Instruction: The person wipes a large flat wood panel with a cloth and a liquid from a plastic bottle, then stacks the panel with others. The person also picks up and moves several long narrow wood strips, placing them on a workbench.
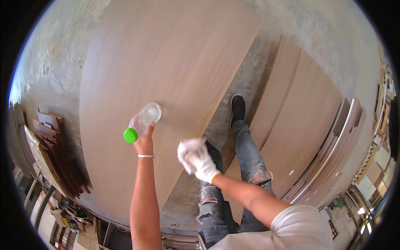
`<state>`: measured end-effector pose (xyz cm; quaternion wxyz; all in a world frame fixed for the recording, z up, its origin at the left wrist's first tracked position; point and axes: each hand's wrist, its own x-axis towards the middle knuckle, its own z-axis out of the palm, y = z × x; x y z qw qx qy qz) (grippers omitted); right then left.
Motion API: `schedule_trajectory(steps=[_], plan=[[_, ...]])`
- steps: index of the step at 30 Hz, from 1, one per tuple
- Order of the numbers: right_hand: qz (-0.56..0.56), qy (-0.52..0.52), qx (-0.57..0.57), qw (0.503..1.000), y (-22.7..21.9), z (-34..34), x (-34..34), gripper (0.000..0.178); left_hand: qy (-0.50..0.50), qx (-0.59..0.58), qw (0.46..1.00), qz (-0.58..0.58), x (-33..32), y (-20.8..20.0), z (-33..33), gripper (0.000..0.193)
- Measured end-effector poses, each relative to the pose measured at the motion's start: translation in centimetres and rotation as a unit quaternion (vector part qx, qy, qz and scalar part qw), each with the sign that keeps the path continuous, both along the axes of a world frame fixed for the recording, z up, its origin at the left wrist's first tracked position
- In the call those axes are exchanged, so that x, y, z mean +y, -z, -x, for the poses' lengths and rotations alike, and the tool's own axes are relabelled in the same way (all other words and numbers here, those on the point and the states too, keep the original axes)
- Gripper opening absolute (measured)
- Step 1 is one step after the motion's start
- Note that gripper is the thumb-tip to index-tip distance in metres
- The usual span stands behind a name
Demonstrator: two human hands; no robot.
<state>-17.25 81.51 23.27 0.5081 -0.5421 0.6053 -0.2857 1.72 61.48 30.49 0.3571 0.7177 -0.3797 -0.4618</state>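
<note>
My bare left hand [144, 142] is wrapped round a clear plastic bottle [151, 113] with a bright green cap [130, 135]. The bottle tilts over the wood-grain panel [137, 62], its cap end toward me and its base pointing away to the right. Whether it touches the panel, I cannot tell. A white knitted glove covers my right hand [203, 166], which is closed on a crumpled whitish cloth [191, 153]. Motion smears that cloth and the gloved fingers. The right hand is near the panel's right edge, in front of my legs.
A second wood-grain panel [298, 108] lies to the right, with more boards [337, 133] beyond it. Brown strips [58, 158] are stacked at the left. My shoe [238, 109] stands on the concrete floor [248, 79] between the panels.
</note>
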Motion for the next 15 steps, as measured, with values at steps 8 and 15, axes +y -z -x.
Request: schedule_trajectory(steps=[8, 15], plan=[[0.128, -0.128, 0.173, 0.968, -2.3, 5.3, -4.1, 0.054, 0.046, -0.052, 0.997, -0.017, 2.8, -1.7, 4.1, 0.062], [-0.067, 0.295, -0.490, 0.817, -0.2, 24.8, -30.9, 0.046, 0.207, -0.087, 0.971, 0.082, 11.2, -4.1, 12.3, 0.050]])
